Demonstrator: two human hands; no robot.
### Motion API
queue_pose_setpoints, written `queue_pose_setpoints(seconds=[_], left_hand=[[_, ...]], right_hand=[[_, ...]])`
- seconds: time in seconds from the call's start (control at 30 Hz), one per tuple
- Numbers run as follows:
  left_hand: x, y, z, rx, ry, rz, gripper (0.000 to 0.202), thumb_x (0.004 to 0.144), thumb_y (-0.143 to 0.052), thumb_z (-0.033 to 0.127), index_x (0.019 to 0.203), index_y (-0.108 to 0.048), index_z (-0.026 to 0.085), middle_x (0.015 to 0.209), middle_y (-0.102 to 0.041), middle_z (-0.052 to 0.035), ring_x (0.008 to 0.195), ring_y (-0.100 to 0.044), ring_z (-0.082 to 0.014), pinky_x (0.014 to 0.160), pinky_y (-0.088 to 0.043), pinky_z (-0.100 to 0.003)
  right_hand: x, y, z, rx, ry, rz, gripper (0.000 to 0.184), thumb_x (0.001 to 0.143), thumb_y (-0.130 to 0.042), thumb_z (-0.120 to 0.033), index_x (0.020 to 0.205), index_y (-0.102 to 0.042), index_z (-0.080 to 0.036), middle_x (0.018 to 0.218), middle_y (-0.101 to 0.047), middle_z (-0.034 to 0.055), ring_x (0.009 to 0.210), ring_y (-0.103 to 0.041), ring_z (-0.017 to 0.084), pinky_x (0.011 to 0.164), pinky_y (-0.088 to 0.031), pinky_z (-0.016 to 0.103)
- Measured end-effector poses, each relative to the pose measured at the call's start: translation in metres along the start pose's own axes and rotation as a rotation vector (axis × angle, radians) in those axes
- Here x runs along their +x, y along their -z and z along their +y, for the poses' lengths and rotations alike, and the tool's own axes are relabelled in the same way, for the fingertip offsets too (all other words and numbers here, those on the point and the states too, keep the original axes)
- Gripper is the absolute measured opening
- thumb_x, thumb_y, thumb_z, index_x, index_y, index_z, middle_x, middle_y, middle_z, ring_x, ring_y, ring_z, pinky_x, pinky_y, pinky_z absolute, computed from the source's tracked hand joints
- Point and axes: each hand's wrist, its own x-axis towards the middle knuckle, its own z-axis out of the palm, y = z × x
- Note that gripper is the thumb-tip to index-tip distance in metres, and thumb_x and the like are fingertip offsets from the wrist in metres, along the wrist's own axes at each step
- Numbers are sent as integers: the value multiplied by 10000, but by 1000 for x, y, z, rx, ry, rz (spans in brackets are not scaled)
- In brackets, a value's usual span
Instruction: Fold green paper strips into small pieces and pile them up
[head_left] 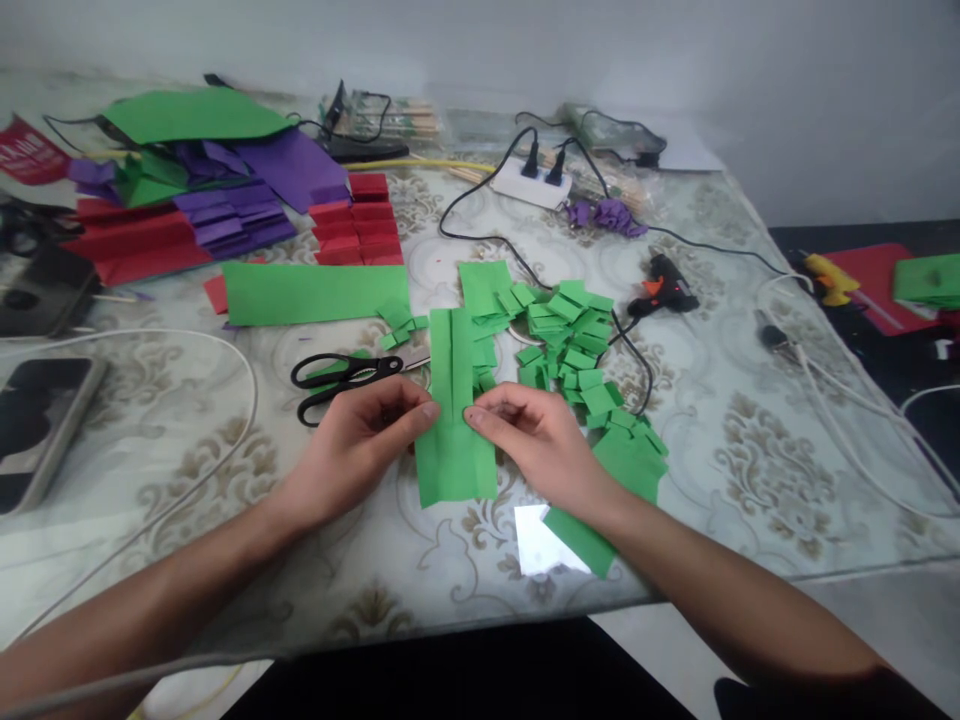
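Note:
A long strip of green paper [452, 420] with lengthwise folds lies on the table in front of me. My left hand [360, 445] pinches its left edge with closed fingers. My right hand [536, 440] pinches the right edge the same way. Black-handled scissors [341, 378] lie just beyond my left hand. A heap of small green paper squares [570, 335] sits behind my right hand, and larger green pieces [634, 460] lie beside my right wrist.
A flat green sheet [311, 292], red folded paper [360, 222] and purple sheets [240, 195] lie at the back left. A glue gun [664, 287], power strip [531, 183] with cables and a phone [34, 420] are around. The patterned table [750, 430] ends near me.

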Motion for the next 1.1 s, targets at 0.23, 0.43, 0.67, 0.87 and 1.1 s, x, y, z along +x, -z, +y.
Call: queue_pose_setpoints(seconds=[0.23,0.43,0.67,0.87,1.1], left_hand=[[-1,0,-1,23,-24,26,232,933,-701,381,795,-678,196,720,-602,4,664,-527,-152,609,-435,-266],[-2,-1,-2,51,-41,-61,228,965,-672,380,844,-701,188,763,-641,-1,706,-566,-154,643,-447,-259],[1,2,-2,65,-58,-62,223,965,-658,357,830,-676,180,749,-637,5,689,-563,-143,637,-449,-247],[-1,1,0,72,-56,-94,246,980,-632,388,879,-689,170,804,-657,-25,740,-582,-167,665,-473,-269],[-2,1,-3,99,-43,-119,273,1002,-614,421,918,-712,181,838,-669,-31,767,-584,-178,666,-453,-281]], right_hand=[[3,1,1,2,-27,-26,364,795,-856,-523,829,-683,-204,677,-565,-37,598,-458,120,537,-336,269],[0,0,1,-101,15,-75,588,855,-792,-562,620,-367,-230,625,-257,-77,560,-266,100,504,-202,276],[-1,2,-2,-86,11,-33,566,865,-774,-585,623,-407,-228,623,-286,-67,577,-285,111,519,-217,281],[-1,1,-1,-61,-35,-38,578,834,-793,-601,620,-404,-231,616,-278,-72,560,-288,110,507,-209,280],[0,2,1,-74,-27,-52,589,839,-801,-580,610,-386,-230,606,-284,-75,563,-284,104,512,-198,285]])
